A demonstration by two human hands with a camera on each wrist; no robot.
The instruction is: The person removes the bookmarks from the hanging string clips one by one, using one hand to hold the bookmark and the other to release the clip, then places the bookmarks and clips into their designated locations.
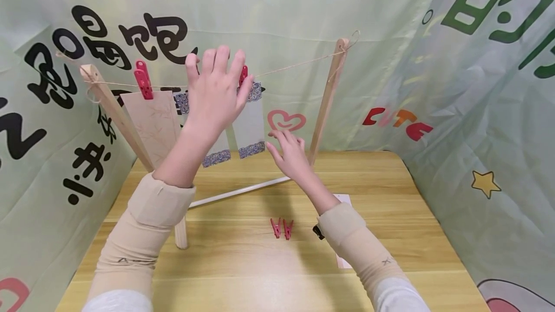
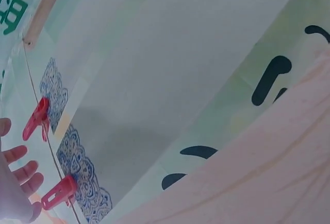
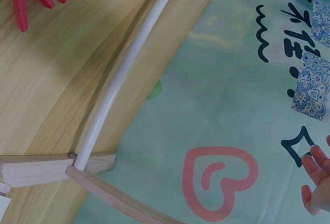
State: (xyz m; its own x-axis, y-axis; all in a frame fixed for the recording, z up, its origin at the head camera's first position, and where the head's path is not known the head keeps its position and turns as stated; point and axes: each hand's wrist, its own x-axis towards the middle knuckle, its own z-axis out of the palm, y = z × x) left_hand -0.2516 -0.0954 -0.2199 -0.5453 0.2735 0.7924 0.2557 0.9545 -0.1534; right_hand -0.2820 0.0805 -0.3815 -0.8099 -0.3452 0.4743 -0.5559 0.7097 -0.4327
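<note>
My left hand (image 1: 217, 88) is raised at the string, its fingers spread and holding nothing. In the left wrist view its fingertips are close beside two red clothespins, a lower clothespin (image 2: 60, 192) and an upper clothespin (image 2: 38, 118). These clip two white cards with blue lace-like borders to the string, a right card (image 1: 251, 122) and a left card (image 1: 220, 146) partly hidden by my arm. A pale pink card (image 1: 151, 122) hangs further left from another red clothespin (image 1: 144, 81). My right hand (image 1: 288, 155) hovers below and right of the cards, fingers relaxed, with nothing in it.
The string runs between a left wooden post (image 1: 117, 110) and a right wooden post (image 1: 328, 100). A white rod (image 1: 243, 190) joins the stand low down. Two red clothespins (image 1: 287, 229) lie on the wooden table (image 1: 243, 264). Behind my right forearm are a card (image 1: 343, 200) and a black clip (image 1: 318, 232).
</note>
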